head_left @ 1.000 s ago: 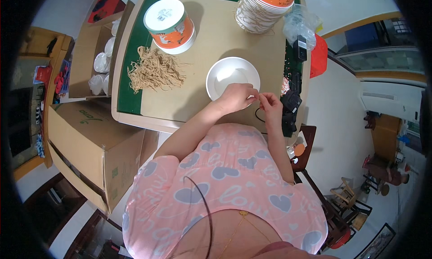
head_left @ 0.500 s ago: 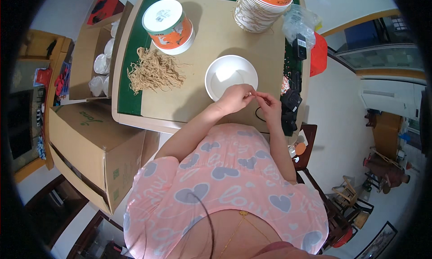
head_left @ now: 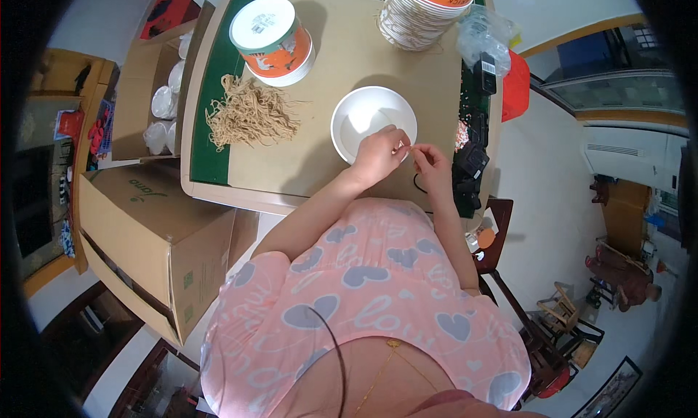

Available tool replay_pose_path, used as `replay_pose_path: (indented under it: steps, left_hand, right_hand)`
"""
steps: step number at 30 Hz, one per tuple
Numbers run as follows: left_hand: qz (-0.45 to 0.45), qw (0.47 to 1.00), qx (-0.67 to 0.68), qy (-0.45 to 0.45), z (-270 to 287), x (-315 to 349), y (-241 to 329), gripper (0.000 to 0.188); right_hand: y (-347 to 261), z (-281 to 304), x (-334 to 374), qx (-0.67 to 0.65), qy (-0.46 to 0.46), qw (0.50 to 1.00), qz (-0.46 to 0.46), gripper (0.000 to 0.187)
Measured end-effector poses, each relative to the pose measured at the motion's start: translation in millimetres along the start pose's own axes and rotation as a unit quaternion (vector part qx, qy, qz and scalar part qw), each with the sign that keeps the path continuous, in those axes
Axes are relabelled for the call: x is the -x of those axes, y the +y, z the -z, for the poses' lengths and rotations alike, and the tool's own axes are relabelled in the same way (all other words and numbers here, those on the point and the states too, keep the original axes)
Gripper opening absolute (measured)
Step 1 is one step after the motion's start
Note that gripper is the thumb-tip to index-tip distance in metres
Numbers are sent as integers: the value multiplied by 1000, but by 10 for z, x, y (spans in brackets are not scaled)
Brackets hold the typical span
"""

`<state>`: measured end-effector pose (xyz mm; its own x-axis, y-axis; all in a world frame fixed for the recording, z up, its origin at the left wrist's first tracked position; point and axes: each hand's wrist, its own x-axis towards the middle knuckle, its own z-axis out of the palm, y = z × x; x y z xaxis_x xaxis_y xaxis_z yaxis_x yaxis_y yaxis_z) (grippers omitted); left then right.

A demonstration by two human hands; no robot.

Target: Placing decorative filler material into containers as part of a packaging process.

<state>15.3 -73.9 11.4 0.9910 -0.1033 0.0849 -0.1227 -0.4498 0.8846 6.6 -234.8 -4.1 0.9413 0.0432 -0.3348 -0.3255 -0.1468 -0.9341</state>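
A round white bowl or paper tub [head_left: 347, 120] stands on the table in front of me, its inside facing up. My left hand [head_left: 378, 158] is over its near right rim, thumb and fingers pinched together. Just right of the tub, my right hand [head_left: 434, 169] is also pinched, its fingertips close to those of the left. Whatever lies between the fingertips is too small to make out. To the left of the tub is a loose heap of tan strings [head_left: 254, 113].
Upside-down orange and green tubs [head_left: 273, 43] stand at the back left. A tall stack of orange-and-white tubs [head_left: 418, 18] with strings is at the back. Black devices [head_left: 471, 160] and a clear plastic bag [head_left: 483, 36] line the right edge. Cardboard boxes [head_left: 138, 229] stand left.
My hands have drawn slightly apart at the fingertips. The left hand has shifted a little up and left over the tub. The strings and tub stacks stay in place.
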Motion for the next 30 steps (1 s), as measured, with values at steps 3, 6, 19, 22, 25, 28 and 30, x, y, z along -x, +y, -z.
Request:
replay_pose_path:
  steps: [3, 6, 19, 22, 25, 28, 30]
  left_hand:
    - [-13, 1000, -12, -2, -1, 32, 17, 6]
    - [-10, 999, -30, 8, -4, 82, 101, 7]
    - [186, 970, 159, -5, -27, -16, -199, 12]
    - [205, 953, 225, -6, 27, -43, -272, 12]
    - [221, 944, 244, -6, 101, -64, -263, 12]
    - [219, 945, 242, -15, 125, -79, -263, 13]
    - [211, 948, 236, -22, 112, -78, -291, 13]
  right_hand:
    - [-42, -25, 29, -50, 5, 998, -47, 11]
    - [-42, -43, 39, -102, 15, 993, -62, 12]
    - [-115, -177, 66, 140, 32, 983, 117, 20]
    - [-319, -226, 69, 259, 20, 955, 143, 23]
    - [-346, -272, 22, 290, 33, 944, 155, 22]
    - [-320, -306, -32, 333, 39, 921, 197, 21]
    - [-320, -381, -66, 317, 48, 920, 228, 20]
